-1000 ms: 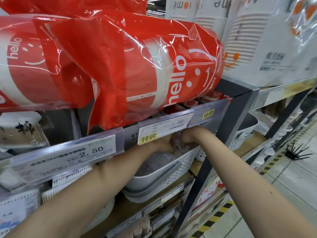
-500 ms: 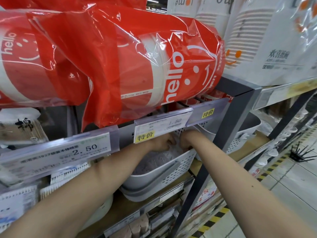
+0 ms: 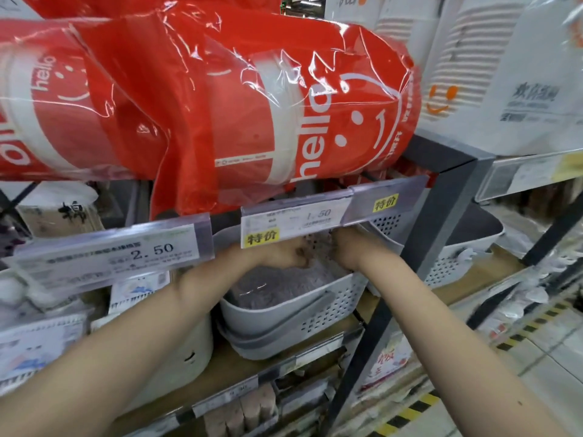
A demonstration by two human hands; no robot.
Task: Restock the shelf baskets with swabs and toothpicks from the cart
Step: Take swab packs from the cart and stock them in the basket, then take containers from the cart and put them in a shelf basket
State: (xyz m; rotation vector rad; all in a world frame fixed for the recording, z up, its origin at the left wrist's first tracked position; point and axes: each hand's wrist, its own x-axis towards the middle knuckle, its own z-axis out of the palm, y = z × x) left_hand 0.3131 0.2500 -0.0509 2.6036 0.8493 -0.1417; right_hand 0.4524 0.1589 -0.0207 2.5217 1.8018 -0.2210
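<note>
Both my arms reach under the price strip (image 3: 296, 220) into a white perforated basket (image 3: 284, 313) on the middle shelf. The basket holds a heap of clear packs (image 3: 274, 285) with greyish contents. My left hand (image 3: 280, 257) and my right hand (image 3: 350, 250) meet at the back of the basket above the heap. Their curled fingers grip a clear pack (image 3: 315, 246) between them. The price strip hides part of the fingertips. The cart is not in view.
Big red "hello" bags (image 3: 220, 99) overhang the shelf above. A second white basket (image 3: 454, 263) stands to the right behind a grey upright (image 3: 438, 222). Boxed swabs (image 3: 41, 345) fill the left. Below run another shelf and a floor with hazard stripes (image 3: 410, 411).
Both hands have risen a little and drawn toward the back of the basket, closer under the price strip. My view has shifted slightly left.
</note>
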